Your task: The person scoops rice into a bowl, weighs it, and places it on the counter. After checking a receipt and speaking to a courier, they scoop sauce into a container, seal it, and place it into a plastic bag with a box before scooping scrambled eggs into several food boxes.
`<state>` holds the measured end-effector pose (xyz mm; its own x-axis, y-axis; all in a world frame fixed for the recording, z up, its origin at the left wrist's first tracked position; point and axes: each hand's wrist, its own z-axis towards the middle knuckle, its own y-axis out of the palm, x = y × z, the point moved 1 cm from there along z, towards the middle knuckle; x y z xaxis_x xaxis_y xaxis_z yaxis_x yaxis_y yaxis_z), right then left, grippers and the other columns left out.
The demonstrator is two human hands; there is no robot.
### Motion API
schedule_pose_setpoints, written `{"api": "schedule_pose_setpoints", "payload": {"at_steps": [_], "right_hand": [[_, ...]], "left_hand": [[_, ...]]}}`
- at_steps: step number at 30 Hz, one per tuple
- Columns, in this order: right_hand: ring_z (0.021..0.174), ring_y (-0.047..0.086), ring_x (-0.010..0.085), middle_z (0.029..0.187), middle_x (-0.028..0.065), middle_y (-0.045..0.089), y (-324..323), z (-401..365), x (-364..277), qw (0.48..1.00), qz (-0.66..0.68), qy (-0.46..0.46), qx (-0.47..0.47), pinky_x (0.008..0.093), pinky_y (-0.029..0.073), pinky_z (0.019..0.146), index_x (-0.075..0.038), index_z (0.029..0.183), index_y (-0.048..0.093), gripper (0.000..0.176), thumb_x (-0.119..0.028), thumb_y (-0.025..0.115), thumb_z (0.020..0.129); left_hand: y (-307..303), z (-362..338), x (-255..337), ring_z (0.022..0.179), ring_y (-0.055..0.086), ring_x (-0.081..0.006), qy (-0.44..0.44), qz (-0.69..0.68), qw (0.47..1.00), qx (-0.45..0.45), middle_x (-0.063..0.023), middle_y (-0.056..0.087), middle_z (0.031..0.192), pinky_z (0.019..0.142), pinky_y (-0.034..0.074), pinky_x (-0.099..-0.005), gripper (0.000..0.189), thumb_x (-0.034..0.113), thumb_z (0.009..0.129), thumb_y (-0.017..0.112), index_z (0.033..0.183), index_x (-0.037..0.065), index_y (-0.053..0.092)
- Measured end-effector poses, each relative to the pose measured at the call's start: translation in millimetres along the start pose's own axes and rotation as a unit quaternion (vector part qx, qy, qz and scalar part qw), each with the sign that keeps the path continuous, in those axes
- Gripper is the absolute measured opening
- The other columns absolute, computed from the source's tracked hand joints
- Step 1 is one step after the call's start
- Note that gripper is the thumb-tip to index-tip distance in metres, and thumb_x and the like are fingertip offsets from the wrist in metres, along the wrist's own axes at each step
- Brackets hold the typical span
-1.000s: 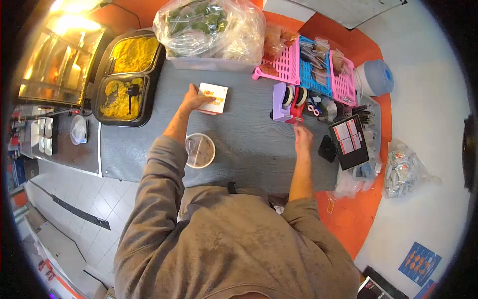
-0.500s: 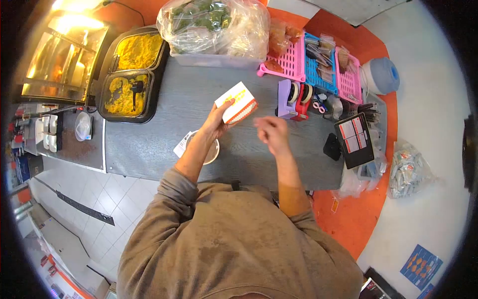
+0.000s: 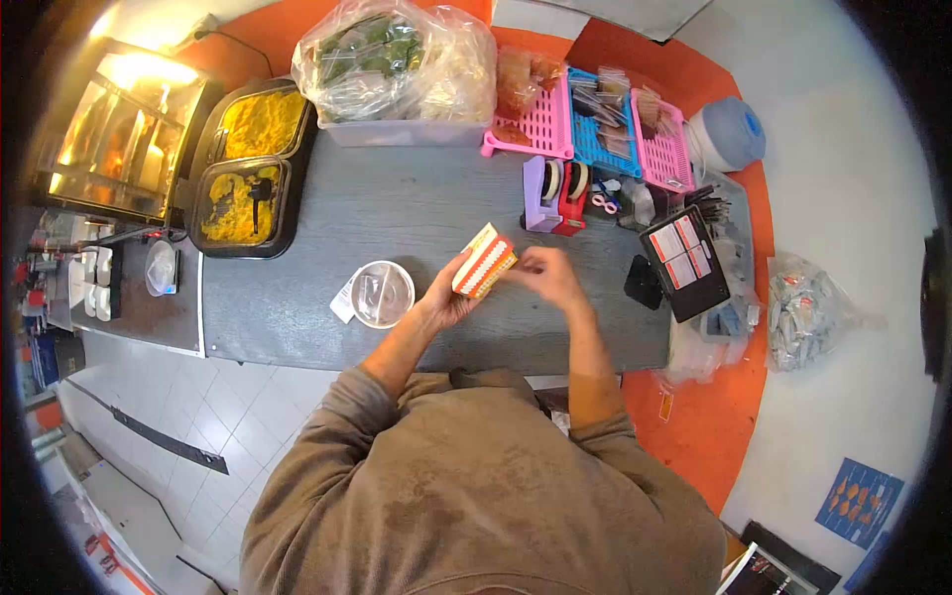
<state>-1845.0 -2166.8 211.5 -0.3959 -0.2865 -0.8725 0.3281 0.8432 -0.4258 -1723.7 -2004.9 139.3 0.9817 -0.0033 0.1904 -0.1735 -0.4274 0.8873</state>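
My left hand (image 3: 446, 295) grips a small white box with orange and red print (image 3: 484, 261), tilted on edge above the grey counter (image 3: 416, 213). My right hand (image 3: 543, 275) touches the box's right end, its fingers pinched against it. A round lidded tub (image 3: 382, 294) sits on the counter just left of my left hand, with a paper slip (image 3: 342, 301) beside it.
Two tape dispensers (image 3: 553, 191) stand behind the box. Pink and blue baskets (image 3: 585, 124) and a bin of bagged greens (image 3: 397, 69) line the back. Trays of yellow food (image 3: 248, 164) sit at the left; a card terminal (image 3: 682, 260) and plastic bags (image 3: 805, 315) at the right.
My left hand picked the box up from the far counter and brought it toward me. My right hand came in from the right to meet the box.
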Motion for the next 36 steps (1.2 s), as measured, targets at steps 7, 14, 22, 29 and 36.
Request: {"api": "schedule_pose_setpoints", "payload": {"at_steps": [7, 14, 22, 29, 36], "right_hand": [[0.05, 0.046, 0.0106, 0.076, 0.0018, 0.059, -72.6, 70.4, 130.5, 0.902, 0.223, 0.269, 0.252, 0.0255, 0.035, 0.043, -0.016, 0.091, 0.068, 0.029, -0.042, 0.068, 0.08], [0.055, 0.048, 0.0179, 0.08, 0.001, 0.056, -56.2, 73.6, 151.7, 0.736, 0.575, 0.244, 0.263, 0.0261, 0.039, 0.053, -0.015, 0.091, 0.062, 0.026, -0.028, 0.077, 0.073], [0.061, 0.057, 0.0226, 0.069, 0.003, 0.057, -44.4, 54.3, 237.3, 0.876, -0.211, 0.096, 0.423, 0.031, 0.047, 0.059, -0.007, 0.096, 0.063, 0.016, -0.012, 0.063, 0.081], [0.043, 0.041, 0.0082, 0.06, -0.0024, 0.045, 23.1, 44.0, 93.3, 0.933, 0.322, 0.16, 0.027, 0.0226, 0.028, 0.036, -0.01, 0.085, 0.054, 0.005, -0.014, 0.057, 0.085], [0.071, 0.058, 0.0199, 0.075, 0.0043, 0.059, 169.0, 110.3, -8.7, 0.928, -0.147, -0.165, -0.299, 0.0352, 0.045, 0.062, -0.005, 0.082, 0.057, 0.023, -0.027, 0.063, 0.085]], "left_hand": [[-38.5, 8.8, -46.5, 0.102, 0.059, -0.0291, 0.172, 0.533, 0.778, 0.285, -0.0204, 0.054, 0.115, 0.083, 0.051, -0.0396, 0.086, 0.026, 0.07, 0.082, 0.132, 0.0, 0.028], [23.3, -56.1, -19.7, 0.117, 0.037, -0.0403, 0.304, 0.771, 0.466, 0.31, -0.0247, 0.035, 0.13, 0.097, 0.035, -0.0481, 0.081, 0.042, 0.074, 0.073, 0.134, 0.003, 0.033], [-49.6, -106.4, 30.9, 0.131, 0.023, -0.0383, 0.18, 0.685, 0.427, 0.563, -0.0202, 0.026, 0.142, 0.099, 0.02, -0.0631, 0.106, 0.06, 0.059, 0.077, 0.137, 0.005, 0.032], [-58.1, -114.5, 34.9, 0.135, 0.022, -0.0356, 0.185, 0.797, 0.429, 0.382, -0.0142, 0.025, 0.146, 0.1, 0.017, -0.0657, 0.116, 0.049, 0.049, 0.083, 0.142, 0.013, 0.026], [-86.6, -136.1, 63.7, 0.139, 0.021, -0.0266, 0.191, 0.853, 0.459, 0.159, -0.0062, 0.027, 0.148, 0.106, 0.017, -0.0614, 0.131, 0.038, 0.035, 0.089, 0.145, 0.015, 0.02]]}}
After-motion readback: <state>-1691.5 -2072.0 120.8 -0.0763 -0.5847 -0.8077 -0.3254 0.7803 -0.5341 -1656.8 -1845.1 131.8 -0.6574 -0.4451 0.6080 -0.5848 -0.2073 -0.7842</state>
